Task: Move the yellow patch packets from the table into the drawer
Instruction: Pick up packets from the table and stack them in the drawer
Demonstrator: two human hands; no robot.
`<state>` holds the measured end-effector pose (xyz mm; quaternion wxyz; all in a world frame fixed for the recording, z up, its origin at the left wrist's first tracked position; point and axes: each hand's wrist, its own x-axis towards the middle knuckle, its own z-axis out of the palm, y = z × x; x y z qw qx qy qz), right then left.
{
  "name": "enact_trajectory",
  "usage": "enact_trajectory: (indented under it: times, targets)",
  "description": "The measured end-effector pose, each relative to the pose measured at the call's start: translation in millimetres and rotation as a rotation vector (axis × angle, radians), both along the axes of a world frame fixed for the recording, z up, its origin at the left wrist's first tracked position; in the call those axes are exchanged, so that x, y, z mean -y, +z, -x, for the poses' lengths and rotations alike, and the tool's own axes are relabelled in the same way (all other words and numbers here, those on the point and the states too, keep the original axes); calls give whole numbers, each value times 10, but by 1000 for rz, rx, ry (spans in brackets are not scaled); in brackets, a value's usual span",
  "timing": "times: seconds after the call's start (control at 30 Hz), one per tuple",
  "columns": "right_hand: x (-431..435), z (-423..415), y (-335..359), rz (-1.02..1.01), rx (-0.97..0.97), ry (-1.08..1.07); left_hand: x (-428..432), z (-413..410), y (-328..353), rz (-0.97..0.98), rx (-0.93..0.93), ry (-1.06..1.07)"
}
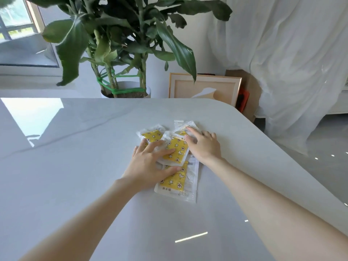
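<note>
The left hand [150, 162] lies palm down on the pile of yellow patch packets [176, 149], fingers straight and spread, pressing flat and gripping nothing; its forearm reaches in from the lower left. The right hand [204, 146] is just beside it, also palm down, with relaxed, nearly straight fingers resting on the far side of the pile and nothing pinched; its forearm comes in from the lower right.

Between the two hands the top packet shows its yellow star print. A second packet [177, 182] sticks out from under the left thumb, toward the person. A third [150, 135] lies just beyond the left fingertips, and a fourth [183, 125] pokes out beyond the right fingertips. All overlap and lie on the glossy white tabletop [75, 166].

Past the tabletop's far edge, well beyond both hands, stands a leafy potted plant [116, 34] with green ties round its stems. A framed picture [203, 87] leans to its right, and a white sheer curtain [291, 63] hangs further right.
</note>
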<state>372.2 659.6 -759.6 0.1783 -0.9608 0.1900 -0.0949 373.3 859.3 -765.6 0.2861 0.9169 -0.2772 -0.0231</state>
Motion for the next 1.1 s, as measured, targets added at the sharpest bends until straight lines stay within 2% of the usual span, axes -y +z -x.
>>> enact_trajectory:
  times: [0.37, 0.83, 1.1]
  targets:
    - [-775, 654, -65, 10, 44, 41, -827, 614, 10, -1, 26, -16]
    - [-1592, 1558, -12, 32, -11, 105, -1667, 1472, 91, -15, -11, 37]
    - [-1769, 1963, 111, 12, -101, 160, -1902, 1901, 105, 54, -76, 50]
